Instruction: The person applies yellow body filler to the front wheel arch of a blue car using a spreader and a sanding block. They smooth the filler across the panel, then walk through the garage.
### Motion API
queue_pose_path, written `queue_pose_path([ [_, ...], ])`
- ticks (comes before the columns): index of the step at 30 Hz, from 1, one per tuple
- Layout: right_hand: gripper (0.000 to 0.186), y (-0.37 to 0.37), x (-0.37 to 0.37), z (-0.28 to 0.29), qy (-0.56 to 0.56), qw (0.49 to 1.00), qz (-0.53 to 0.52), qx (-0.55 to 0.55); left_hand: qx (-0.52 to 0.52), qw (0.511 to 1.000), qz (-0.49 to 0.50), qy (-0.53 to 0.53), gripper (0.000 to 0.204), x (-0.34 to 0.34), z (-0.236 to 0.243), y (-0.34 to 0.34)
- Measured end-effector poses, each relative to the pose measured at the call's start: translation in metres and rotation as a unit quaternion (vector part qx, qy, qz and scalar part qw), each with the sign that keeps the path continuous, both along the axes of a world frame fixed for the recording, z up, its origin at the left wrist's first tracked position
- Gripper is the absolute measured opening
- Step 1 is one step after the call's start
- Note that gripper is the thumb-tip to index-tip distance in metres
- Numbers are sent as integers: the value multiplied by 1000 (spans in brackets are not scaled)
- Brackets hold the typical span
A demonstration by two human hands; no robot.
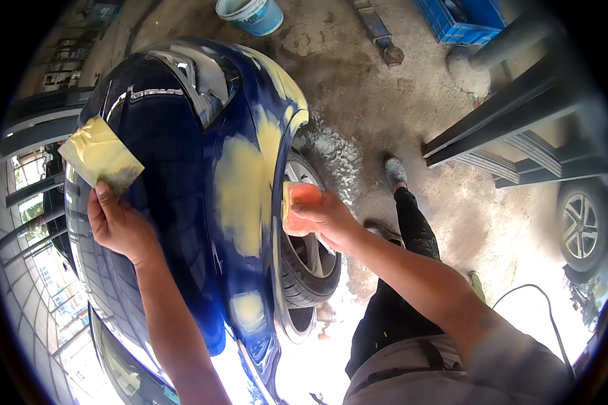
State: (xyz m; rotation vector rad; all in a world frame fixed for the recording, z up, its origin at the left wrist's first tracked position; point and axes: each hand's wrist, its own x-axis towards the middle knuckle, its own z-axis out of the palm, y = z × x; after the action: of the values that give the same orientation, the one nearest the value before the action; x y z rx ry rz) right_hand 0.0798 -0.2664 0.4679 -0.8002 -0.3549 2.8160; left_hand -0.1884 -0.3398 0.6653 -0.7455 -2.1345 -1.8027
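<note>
My left hand (115,223) grips a square board (101,148) coated with yellow paste, raised over the dark blue car body (162,155) at the left. My right hand (327,219) holds an orange-red flexible spreader (297,202) with yellow paste on its edge, beside the wheel arch. Pale yellow patches (243,196) cover parts of the blue panel around that arch. The wheel and tyre (304,280) show behind and below the right hand, partly hidden by it.
A bucket (250,17), a metal tool (378,34) and a blue crate (459,20) lie on the concrete floor (351,94). Dark metal beams (493,115) and a loose wheel (581,226) are at the right, near a hose (547,304). My legs stand beside the car.
</note>
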Motion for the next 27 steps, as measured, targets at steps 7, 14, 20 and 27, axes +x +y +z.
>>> queue_pose_path([
  [7, 27, 18, -50, -5, -57, 996, 23, 59, -15, 999, 5, 29, 30, -90, -21, 40],
  [14, 20, 20, -73, -9, -116, 986, 11, 117, -79, 994, -35, 73, 24, -130, -22, 30],
  [20, 19, 30, -80, 6, -171, 963, 77, 194, -82, 994, -44, 56, 26, -122, -23, 33],
  [27, 26, 26, -75, 7, -119, 940, 111, 298, -41, 999, 7, -7, 25, -106, -22, 51],
])
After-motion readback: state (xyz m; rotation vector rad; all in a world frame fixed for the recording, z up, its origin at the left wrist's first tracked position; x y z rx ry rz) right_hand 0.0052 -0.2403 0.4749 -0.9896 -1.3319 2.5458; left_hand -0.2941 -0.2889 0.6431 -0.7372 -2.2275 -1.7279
